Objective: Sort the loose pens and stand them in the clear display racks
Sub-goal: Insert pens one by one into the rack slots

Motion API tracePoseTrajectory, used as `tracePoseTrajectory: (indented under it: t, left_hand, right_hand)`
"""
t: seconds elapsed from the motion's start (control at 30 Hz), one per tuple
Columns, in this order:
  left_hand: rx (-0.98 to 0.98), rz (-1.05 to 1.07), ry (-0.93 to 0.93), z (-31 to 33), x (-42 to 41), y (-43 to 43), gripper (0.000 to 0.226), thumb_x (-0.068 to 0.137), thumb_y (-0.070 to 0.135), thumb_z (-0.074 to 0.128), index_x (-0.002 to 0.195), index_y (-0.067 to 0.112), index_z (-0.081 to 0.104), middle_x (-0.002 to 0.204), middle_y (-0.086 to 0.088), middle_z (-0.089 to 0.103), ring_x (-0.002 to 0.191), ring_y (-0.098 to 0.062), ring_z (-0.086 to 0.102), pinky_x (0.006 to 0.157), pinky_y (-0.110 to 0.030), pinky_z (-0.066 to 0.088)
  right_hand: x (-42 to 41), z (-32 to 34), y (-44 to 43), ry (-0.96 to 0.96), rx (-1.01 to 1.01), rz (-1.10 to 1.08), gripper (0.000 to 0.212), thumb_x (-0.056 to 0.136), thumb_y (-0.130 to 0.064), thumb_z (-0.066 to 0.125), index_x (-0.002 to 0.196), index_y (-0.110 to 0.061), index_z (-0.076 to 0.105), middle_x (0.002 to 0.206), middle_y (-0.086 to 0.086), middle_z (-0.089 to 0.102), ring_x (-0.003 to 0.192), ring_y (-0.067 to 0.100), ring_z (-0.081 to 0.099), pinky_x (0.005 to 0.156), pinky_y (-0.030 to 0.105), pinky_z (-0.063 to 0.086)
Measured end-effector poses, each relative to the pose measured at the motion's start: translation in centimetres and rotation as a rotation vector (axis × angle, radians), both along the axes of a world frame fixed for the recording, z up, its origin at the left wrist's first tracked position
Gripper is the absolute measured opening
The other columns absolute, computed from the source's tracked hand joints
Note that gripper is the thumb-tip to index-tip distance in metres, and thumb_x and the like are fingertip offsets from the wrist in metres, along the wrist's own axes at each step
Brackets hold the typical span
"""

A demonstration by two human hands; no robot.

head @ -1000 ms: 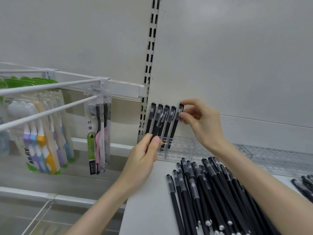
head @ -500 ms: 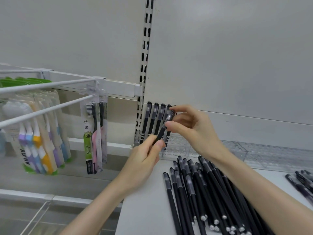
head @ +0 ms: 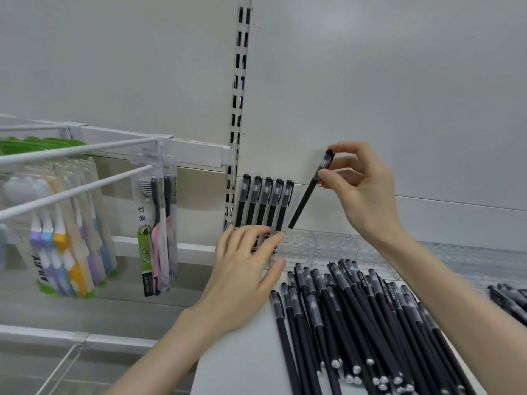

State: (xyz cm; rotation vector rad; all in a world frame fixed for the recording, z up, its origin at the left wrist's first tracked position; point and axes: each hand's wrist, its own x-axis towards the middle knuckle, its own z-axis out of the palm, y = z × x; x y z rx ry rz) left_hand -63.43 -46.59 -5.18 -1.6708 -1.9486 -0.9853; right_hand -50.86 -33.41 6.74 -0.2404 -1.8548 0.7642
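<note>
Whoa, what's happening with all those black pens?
A person is standing black pens in a clear rack at the back of the shelf. Five pens already stand in a row there. The right hand pinches a sixth pen near its cap, tilted, its lower end just above the rack beside the row. The left hand rests with straight fingers at the row's base. A pile of loose pens lies on the shelf.

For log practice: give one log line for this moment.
right hand: pinches pen above rack | left hand: touches rack | racked pens: five
</note>
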Motion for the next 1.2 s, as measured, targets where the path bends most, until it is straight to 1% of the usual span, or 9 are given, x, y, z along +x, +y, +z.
tracePoseTrajectory:
  t: [0.07,0.2,0.27,0.43,0.53,0.63,0.7,1.07,1.2]
  left_hand:
    - [-0.041,0.007,0.026,-0.2,-0.1,0.2,0.052,0.096,0.049,0.022,0.135,0.027,0.048,0.129,0.007,0.048,0.126,-0.009,0.03,0.114,-0.037,0.003]
    - [-0.035,0.049,0.097,-0.3,-0.1,0.4,0.048,0.096,0.047,0.028,0.129,0.025,0.055,0.122,0.004,0.056,0.12,-0.013,0.036,0.109,-0.04,0.012]
    - [-0.024,0.063,0.109,-0.4,-0.1,0.5,0.048,0.096,0.046,0.028,0.128,0.025,0.056,0.122,0.004,0.056,0.119,-0.013,0.036,0.108,-0.04,0.013]
    - [-0.012,0.084,0.127,-0.4,0.0,0.6,0.047,0.096,0.047,0.028,0.127,0.026,0.058,0.12,0.005,0.057,0.117,-0.014,0.039,0.108,-0.039,0.015]
    - [-0.008,0.084,0.125,-0.4,0.0,0.6,0.048,0.096,0.047,0.027,0.127,0.027,0.059,0.12,0.005,0.057,0.117,-0.013,0.039,0.107,-0.039,0.015]
    - [-0.006,0.089,0.123,-0.4,0.0,0.6,0.049,0.097,0.047,0.026,0.127,0.027,0.058,0.12,0.006,0.057,0.117,-0.013,0.038,0.107,-0.038,0.015]
    - [-0.009,0.089,0.123,-0.4,0.0,0.6,0.049,0.097,0.047,0.026,0.127,0.027,0.058,0.12,0.006,0.057,0.117,-0.013,0.039,0.107,-0.038,0.015]
    - [-0.019,0.098,0.129,-0.3,0.1,0.6,0.049,0.097,0.047,0.025,0.127,0.027,0.058,0.121,0.006,0.057,0.116,-0.013,0.04,0.106,-0.037,0.016]
    - [-0.023,0.106,0.136,-0.3,0.1,0.6,0.048,0.097,0.047,0.026,0.127,0.027,0.058,0.121,0.006,0.057,0.116,-0.013,0.04,0.106,-0.037,0.016]
  right_hand:
    - [-0.3,-0.3,0.2,-0.003,0.017,-0.019,0.039,0.084,0.002,0.065,0.097,-0.033,0.054,0.085,0.0,0.064,0.073,0.018,0.069,0.076,0.035,0.057]
    - [-0.9,-1.1,0.5,-0.036,0.039,-0.034,0.041,0.084,-0.001,0.066,0.097,-0.038,0.055,0.085,-0.002,0.064,0.075,0.018,0.069,0.077,0.039,0.057]
    - [-1.2,-1.4,0.6,-0.061,0.042,-0.03,0.04,0.085,-0.002,0.065,0.097,-0.039,0.055,0.085,-0.001,0.065,0.076,0.018,0.069,0.077,0.039,0.057]
    - [-1.9,-2.6,0.8,-0.132,0.046,-0.026,0.031,0.086,-0.001,0.064,0.102,-0.027,0.058,0.082,-0.004,0.064,0.077,0.019,0.069,0.077,0.038,0.058]
    - [-2.0,-3.1,0.9,-0.144,0.047,-0.042,0.032,0.086,0.0,0.064,0.104,-0.026,0.057,0.081,-0.003,0.066,0.077,0.017,0.069,0.076,0.037,0.058]
    - [-1.9,-2.9,1.1,-0.147,0.039,-0.039,0.03,0.086,0.0,0.064,0.104,-0.024,0.057,0.083,0.003,0.067,0.076,0.015,0.069,0.075,0.033,0.058]
    - [-1.9,-2.6,1.3,-0.165,0.043,-0.029,0.029,0.086,0.001,0.064,0.103,-0.022,0.057,0.08,0.0,0.066,0.074,0.013,0.069,0.075,0.029,0.058]
    - [-2.0,-2.4,1.7,-0.224,0.041,-0.032,0.029,0.087,-0.001,0.063,0.103,-0.025,0.059,0.082,0.004,0.068,0.075,0.014,0.069,0.076,0.029,0.058]
    - [-2.0,-2.2,1.7,-0.239,0.044,-0.026,0.03,0.087,0.001,0.063,0.102,-0.025,0.059,0.083,0.009,0.069,0.073,0.015,0.07,0.076,0.029,0.058]
